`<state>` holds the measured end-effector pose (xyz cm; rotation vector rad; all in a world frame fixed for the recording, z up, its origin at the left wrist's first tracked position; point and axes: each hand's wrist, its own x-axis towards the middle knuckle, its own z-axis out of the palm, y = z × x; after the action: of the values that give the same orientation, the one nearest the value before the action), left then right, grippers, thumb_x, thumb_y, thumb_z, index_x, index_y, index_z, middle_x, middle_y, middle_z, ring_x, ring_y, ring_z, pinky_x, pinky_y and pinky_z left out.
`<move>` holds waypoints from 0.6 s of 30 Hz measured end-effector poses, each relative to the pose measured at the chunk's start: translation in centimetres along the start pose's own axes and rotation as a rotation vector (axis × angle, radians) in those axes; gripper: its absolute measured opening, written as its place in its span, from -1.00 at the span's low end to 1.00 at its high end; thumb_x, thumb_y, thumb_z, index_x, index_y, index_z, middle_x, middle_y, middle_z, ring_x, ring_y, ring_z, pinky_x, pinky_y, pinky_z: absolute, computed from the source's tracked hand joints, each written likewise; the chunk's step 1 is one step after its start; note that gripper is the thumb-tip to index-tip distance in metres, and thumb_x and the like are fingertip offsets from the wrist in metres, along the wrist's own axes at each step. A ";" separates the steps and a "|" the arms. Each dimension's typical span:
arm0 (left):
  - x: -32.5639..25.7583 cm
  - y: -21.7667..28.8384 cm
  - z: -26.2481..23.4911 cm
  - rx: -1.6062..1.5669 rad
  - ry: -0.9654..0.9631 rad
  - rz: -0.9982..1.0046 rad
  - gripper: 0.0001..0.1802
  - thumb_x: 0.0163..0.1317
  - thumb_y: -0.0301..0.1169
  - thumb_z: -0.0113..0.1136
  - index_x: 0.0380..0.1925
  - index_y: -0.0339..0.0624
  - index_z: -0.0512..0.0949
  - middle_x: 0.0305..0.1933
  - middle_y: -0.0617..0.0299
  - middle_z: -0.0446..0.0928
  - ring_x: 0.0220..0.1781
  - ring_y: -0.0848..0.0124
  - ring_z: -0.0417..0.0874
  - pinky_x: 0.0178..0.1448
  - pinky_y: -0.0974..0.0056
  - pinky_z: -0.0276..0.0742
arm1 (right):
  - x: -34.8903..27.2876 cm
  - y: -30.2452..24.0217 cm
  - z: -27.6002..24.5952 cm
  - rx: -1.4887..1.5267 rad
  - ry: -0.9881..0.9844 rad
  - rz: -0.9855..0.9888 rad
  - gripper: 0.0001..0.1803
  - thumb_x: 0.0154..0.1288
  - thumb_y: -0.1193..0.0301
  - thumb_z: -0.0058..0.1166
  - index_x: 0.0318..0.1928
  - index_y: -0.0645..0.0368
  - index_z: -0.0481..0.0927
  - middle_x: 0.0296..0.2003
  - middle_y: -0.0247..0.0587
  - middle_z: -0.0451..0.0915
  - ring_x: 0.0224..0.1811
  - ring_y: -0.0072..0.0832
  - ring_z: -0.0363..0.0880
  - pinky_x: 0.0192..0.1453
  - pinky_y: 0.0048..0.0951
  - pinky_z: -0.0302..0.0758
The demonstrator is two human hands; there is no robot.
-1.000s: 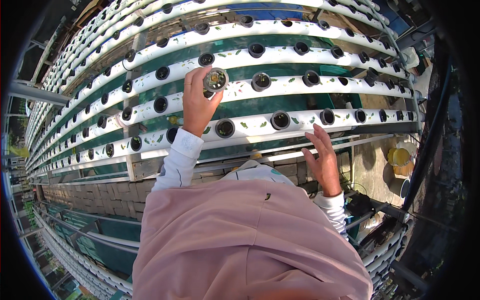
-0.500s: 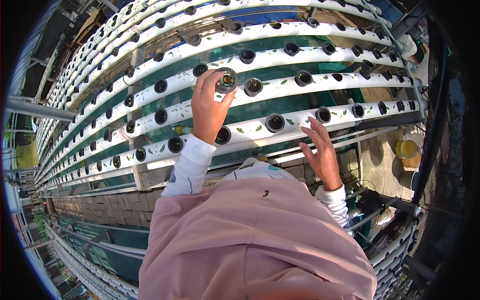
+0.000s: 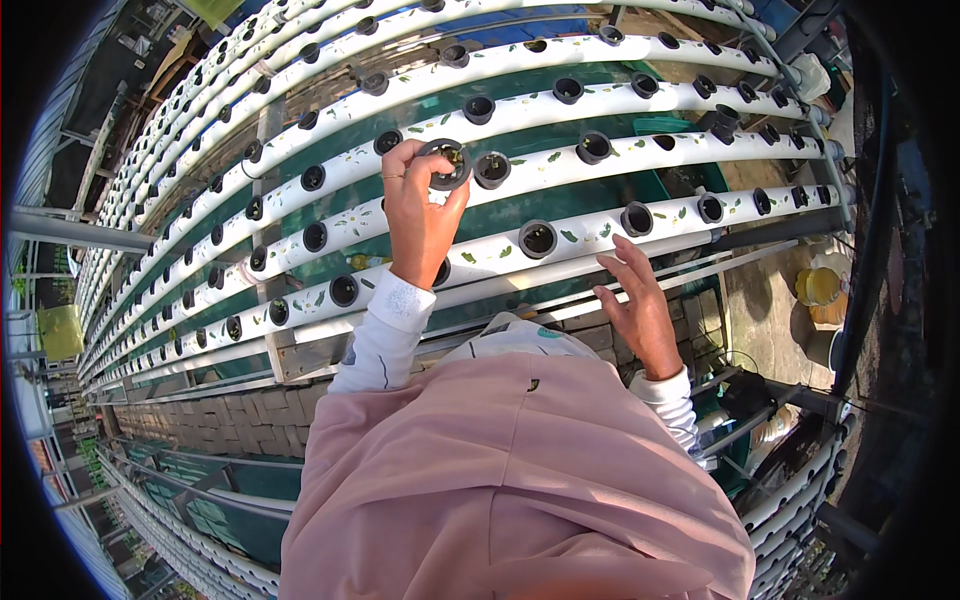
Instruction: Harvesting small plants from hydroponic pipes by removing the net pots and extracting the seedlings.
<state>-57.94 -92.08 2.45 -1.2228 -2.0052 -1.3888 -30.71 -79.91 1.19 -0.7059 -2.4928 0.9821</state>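
My left hand reaches up over the white grow pipes and grips a black net pot with a small green seedling in it, held at a hole in the pipe. Right beside it sits another black net pot in its hole. My right hand hovers with fingers spread just below the lowest white pipe, holding nothing. A pink garment fills the lower middle of the view.
Several rows of white pipes with black pots run from left to right over green sheeting. A grey brick path lies below. A yellow bucket stands at the right, and more pipe racks sit lower right.
My left hand has carried the net pot rightward and up along the pipe. My right hand has lifted slightly off the lower rail with fingers spread.
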 end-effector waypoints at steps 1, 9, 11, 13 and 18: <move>-0.1 -0.1 0.1 -0.003 0.002 0.019 -0.56 -0.11 -0.61 0.52 -0.25 -0.16 0.48 -0.03 0.07 0.43 -0.05 0.13 0.57 -0.05 0.17 0.58 | -0.1 0.1 0.0 0.000 0.002 -0.002 -0.57 0.18 0.56 0.26 0.10 0.23 0.58 0.31 -0.01 0.38 0.27 -0.05 0.46 0.22 -0.18 0.53; -1.3 -0.7 0.3 -0.154 0.065 -0.233 -0.29 -0.09 -0.57 0.54 0.11 -0.19 0.42 0.04 0.03 0.47 0.01 0.19 0.60 -0.06 0.26 0.60 | 0.7 0.0 -0.9 0.021 0.005 -0.032 -0.56 0.18 0.58 0.26 0.11 0.23 0.58 0.32 -0.05 0.38 0.28 -0.11 0.47 0.22 -0.22 0.53; -1.4 -1.0 -0.1 -0.072 0.055 -0.215 -0.26 -0.09 -0.56 0.55 0.15 -0.21 0.44 0.03 0.06 0.48 0.02 0.21 0.61 -0.05 0.28 0.61 | 2.3 -0.5 -1.5 0.051 -0.014 -0.014 -0.59 0.20 0.55 0.26 0.09 0.22 0.59 0.30 -0.02 0.39 0.25 -0.05 0.50 0.20 -0.18 0.54; -1.6 -1.3 -0.4 -0.037 0.038 -0.190 -0.30 -0.09 -0.57 0.55 0.11 -0.22 0.46 0.03 0.07 0.48 0.01 0.21 0.61 -0.05 0.27 0.61 | 4.9 -1.1 -2.2 0.089 0.029 -0.126 -0.59 0.20 0.56 0.26 0.09 0.22 0.58 0.28 -0.02 0.41 0.22 -0.06 0.52 0.19 -0.19 0.54; -2.0 -1.1 -0.5 -0.020 0.065 -0.170 -0.37 -0.02 -0.61 0.47 0.10 -0.25 0.45 0.09 0.07 0.49 0.04 0.26 0.62 0.02 0.28 0.61 | 15.8 -1.3 -1.2 0.029 0.016 -0.404 -0.60 0.23 0.44 0.24 0.08 0.23 0.58 0.21 0.02 0.49 0.14 -0.02 0.55 0.18 -0.19 0.54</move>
<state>-57.90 -93.54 0.60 -1.0214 -2.0960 -1.5110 -43.22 -71.10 5.34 -0.1835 -2.4637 0.8526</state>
